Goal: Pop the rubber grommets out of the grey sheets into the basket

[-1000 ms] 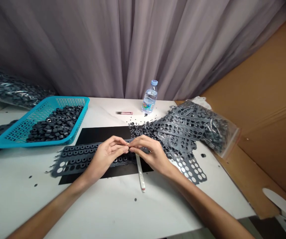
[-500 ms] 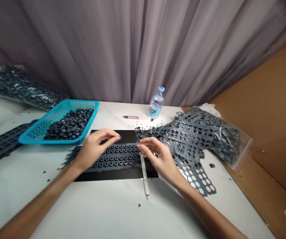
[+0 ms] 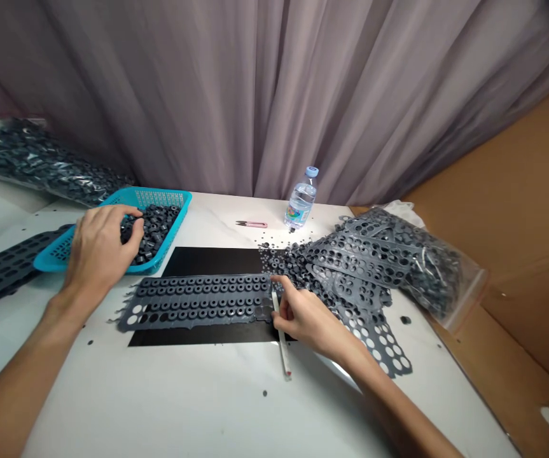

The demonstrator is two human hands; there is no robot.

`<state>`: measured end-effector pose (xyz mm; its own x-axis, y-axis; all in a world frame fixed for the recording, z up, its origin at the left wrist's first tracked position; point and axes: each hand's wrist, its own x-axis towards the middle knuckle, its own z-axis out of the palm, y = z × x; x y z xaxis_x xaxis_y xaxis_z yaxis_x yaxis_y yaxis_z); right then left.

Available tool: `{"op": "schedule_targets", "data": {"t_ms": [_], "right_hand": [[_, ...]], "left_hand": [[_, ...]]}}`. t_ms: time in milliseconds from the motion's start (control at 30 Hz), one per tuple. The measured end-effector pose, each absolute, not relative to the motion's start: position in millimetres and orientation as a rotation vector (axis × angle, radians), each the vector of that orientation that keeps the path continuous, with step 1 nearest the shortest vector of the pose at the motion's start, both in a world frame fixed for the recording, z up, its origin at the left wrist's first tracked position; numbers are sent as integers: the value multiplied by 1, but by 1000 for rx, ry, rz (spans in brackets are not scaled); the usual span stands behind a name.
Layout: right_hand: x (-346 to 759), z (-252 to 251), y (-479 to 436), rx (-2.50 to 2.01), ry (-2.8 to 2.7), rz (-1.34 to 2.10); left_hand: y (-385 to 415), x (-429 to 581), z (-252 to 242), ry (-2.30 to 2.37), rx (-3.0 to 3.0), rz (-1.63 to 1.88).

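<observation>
My left hand (image 3: pixel 105 245) is over the blue basket (image 3: pixel 186 210), thumb and fingers curved apart at the pile of small black rubber rings (image 3: pixel 157 219). Nothing shows held in it. My right hand (image 3: pixel 303 312) is at the right end of a perforated black rubber sheet (image 3: pixel 198 297), which carries rows of raised rings. Its index finger reaches the sheet's upper right corner and its thumb is apart, lower down, overlapping a thin white stick (image 3: pixel 284 356); its other fingers are curled. The sheet lies on a black mat (image 3: pixel 202 259), with a few open holes at its lower left.
Loose rings and punched sheet scraps (image 3: pixel 350 254) are heaped on the right beside a filled plastic bag (image 3: pixel 439 286). Behind stand a water bottle (image 3: pixel 301 200) and pink-handled snips (image 3: pixel 252 224). Another filled bag (image 3: pixel 30 159) and more sheets (image 3: pixel 11 267) lie left.
My left hand has moved left from above the sheet to the basket; the dark bit at its fingertips no longer shows. My right hand has lowered onto the sheet's right end. The stick has shifted slightly.
</observation>
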<state>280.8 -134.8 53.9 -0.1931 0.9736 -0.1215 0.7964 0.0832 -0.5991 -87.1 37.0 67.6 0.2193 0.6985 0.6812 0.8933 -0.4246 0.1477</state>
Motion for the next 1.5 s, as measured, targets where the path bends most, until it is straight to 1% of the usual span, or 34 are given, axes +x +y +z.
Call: {"op": "schedule_targets", "data": {"t_ms": [67, 167, 300, 400, 467, 600, 667, 767, 933, 1033, 1167, 1367, 1500], "right_hand": [[282, 59, -135, -1769, -2067, 802], [289, 71, -136, -1694, -2080, 848], [306, 90, -138, -1540, -2054, 854], [316, 96, -138, -1403, -2034, 928], [319, 92, -137, -1393, -2017, 908], [313, 73, -133, -1575, -1913, 613], [308, 66, -132, -1565, -1842, 600], [302, 59, -133, -1472, -1774, 711], [299, 43, -135, -1352, -1562, 1164], [294, 34, -135, -1294, -1435, 1308], [290, 29, -134, -1252, -1314, 1314], [284, 28, -136, -1306, -1344, 1257], [276, 22, -138, -1315, -1327, 1220]], "left_hand": [[19, -58, 70, -1439, -2319, -1013], [-15, -7, 64, -1234, -2697, -1069], [-53, 43, 49, -980, -3316, -705], [-59, 54, 39, -944, -3493, -585], [-56, 53, 33, -949, -3508, -590], [-47, 49, 26, -879, -3514, -591], [-46, 49, 25, -855, -3505, -606], [-49, 51, 26, -838, -3480, -636], [-51, 51, 25, -818, -3434, -662], [-51, 50, 25, -787, -3430, -665], [-51, 50, 24, -706, -3423, -665], [-53, 50, 25, -816, -3445, -752], [-54, 51, 27, -802, -3437, -740]]}}
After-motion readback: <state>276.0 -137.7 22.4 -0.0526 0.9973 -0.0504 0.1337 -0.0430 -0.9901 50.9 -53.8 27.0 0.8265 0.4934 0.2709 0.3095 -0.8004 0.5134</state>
